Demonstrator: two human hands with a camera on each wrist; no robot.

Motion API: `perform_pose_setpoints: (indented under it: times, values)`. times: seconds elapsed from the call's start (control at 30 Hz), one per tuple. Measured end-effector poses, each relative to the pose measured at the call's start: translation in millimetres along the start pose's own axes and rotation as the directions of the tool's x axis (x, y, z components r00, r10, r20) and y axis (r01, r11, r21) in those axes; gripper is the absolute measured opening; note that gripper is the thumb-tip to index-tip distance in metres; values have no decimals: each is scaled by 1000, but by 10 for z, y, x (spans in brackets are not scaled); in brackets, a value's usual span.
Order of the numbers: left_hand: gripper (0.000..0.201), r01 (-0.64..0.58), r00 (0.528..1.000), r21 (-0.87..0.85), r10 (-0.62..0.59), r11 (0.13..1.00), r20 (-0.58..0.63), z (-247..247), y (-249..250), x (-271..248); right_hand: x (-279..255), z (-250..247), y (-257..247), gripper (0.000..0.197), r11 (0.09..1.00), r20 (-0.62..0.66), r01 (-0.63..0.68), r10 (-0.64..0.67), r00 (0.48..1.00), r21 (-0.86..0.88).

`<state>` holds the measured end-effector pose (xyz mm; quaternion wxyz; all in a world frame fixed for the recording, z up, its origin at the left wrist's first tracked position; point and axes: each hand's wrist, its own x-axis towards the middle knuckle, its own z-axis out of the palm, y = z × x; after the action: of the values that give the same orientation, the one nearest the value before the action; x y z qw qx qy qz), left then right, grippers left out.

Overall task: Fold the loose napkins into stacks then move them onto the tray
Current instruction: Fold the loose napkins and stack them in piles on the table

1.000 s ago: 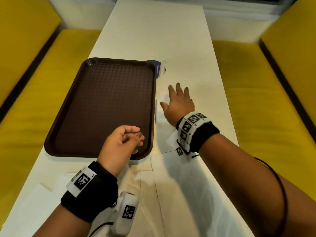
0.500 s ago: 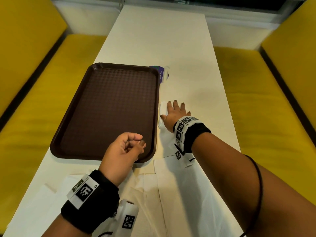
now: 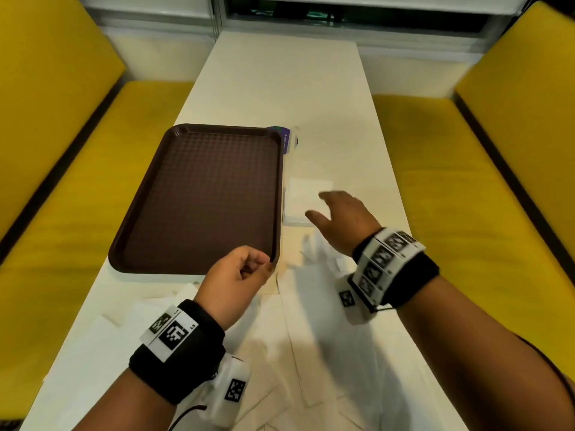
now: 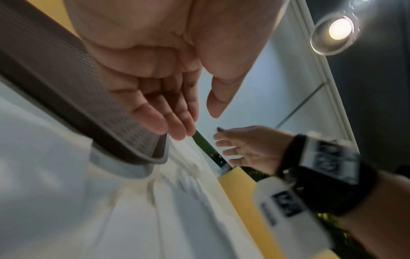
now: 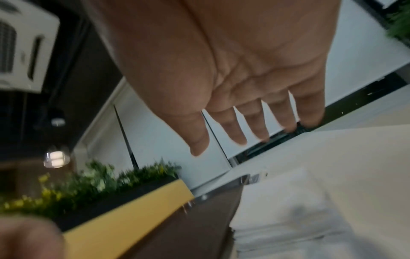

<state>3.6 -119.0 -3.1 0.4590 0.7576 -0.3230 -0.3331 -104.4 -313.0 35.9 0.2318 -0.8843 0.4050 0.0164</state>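
My left hand [image 3: 235, 276] hovers at the near right corner of the tray [image 3: 199, 200], its fingers [image 4: 155, 121] loosely curled and holding nothing. The tray is bare. Loose napkins [image 3: 311, 353] lie flat on the worktop [image 3: 280, 73] nearest me. The folded stack [image 3: 303, 199] sits just beside the tray's right edge — I judge it should be pinched from both sides, squared, then lifted across level. My right hand [image 3: 342, 220] hangs over its near corner, fingers [image 5: 235, 129] spread, empty.
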Motion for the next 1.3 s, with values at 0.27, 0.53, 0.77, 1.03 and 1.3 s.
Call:
perform_pose_setpoints:
  times: [0.27, 0.53, 0.77, 1.03, 1.3]
  values:
    - [4, -126, 987, 298, 89, 946, 136, 313, -146, -373, -1124, 301, 522, 24, 968, 121, -167, 146, 982, 187]
    - [10, -208, 964, 442, 108, 873, 241, 486, -299, -488, -1420, 692, 615, 31, 940, 110, -273, 255, 961, 205]
    - [16, -213, 962, 499, 91, 840, 259, 536, -324, -510, -1431, 781, 506, 34, 922, 146, -331, 306, 941, 200]
    - [16, -212, 964, 492, 99, 845, 245, 508, -305, -549, -1475, 759, 402, 18, 901, 44, -253, 254, 966, 353]
    - [25, 95, 981, -78, -80, 992, 178, 296, -142, -694, -1718, 466, 292, 15, 749, -96, -32, 127, 987, 662]
